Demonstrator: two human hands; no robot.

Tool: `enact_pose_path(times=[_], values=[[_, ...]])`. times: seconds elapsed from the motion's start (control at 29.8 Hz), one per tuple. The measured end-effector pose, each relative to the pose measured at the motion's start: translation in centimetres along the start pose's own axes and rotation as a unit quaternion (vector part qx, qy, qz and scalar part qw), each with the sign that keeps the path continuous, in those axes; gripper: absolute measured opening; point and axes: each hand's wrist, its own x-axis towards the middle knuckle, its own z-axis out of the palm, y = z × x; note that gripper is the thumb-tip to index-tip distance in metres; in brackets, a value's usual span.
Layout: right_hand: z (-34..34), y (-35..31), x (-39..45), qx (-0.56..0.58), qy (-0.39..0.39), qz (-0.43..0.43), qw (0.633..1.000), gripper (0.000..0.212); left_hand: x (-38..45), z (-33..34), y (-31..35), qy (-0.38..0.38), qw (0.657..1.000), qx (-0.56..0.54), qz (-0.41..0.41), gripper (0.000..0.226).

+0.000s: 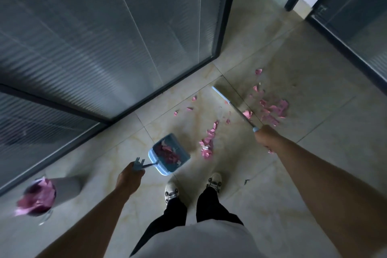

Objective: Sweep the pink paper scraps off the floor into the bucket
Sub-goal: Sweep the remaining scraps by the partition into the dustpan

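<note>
Left hand (130,177) curled tight around the blue grip of a dustpan (169,154), held off to the left of the feet with pink scraps already heaped in its tray. Right hand (264,136) closed round the end of a broom (234,106), fingers wrapped on the pale blue grip, arm stretched forward and to the right. Thin metal shaft ran up and left from that fist to a long pale head lying on the floor (314,153) near the corner of a glass partition (104,37). Scraps (271,111) lay thickest just right of the shaft, blurred, with a few single pieces strung farther up the tile. Second drift of pink paper sat between dustpan and shaft, just ahead of two white shoes (214,181). Odd fragments dotted the tile left of the broom head. Bucket (62,190) stood well apart at lower left, beside the partition's dark frame, pale-sided, its mouth lined with a dark bag and crowded with pink paper spilling over the rim. Black trousers and a light shirt filled the bottom edge. Second dark-framed glass panel crossed the upper right corner.
</note>
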Motion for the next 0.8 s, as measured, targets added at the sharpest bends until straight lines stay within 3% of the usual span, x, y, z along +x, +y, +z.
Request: enact_pose_path(times=[0.23, 0.47, 0.67, 0.8], values=[[4.0, 4.5, -6.0, -0.064, -0.087, 0.008, 0.994, 0.038, 0.3, 0.6, -0.2, -0.001, 0.999, 0.035, -0.012, 0.034], [7.7, 8.1, -12.6, -0.047, -0.135, 0.039, 0.989, 0.014, 0.9, 1.3, -0.1, -0.013, 1.000, -0.012, -0.010, 0.025], [8.3, 8.8, -14.1, 0.043, -0.089, 0.025, 0.995, 0.024, 1.2, 1.4, 0.2, -0.022, 0.999, -0.026, -0.005, 0.025], [8.7, 6.0, -13.4, 0.033, -0.054, -0.003, 0.998, 0.034, 1.3, 1.2, -1.1, -0.030, 0.998, -0.056, -0.003, 0.019]])
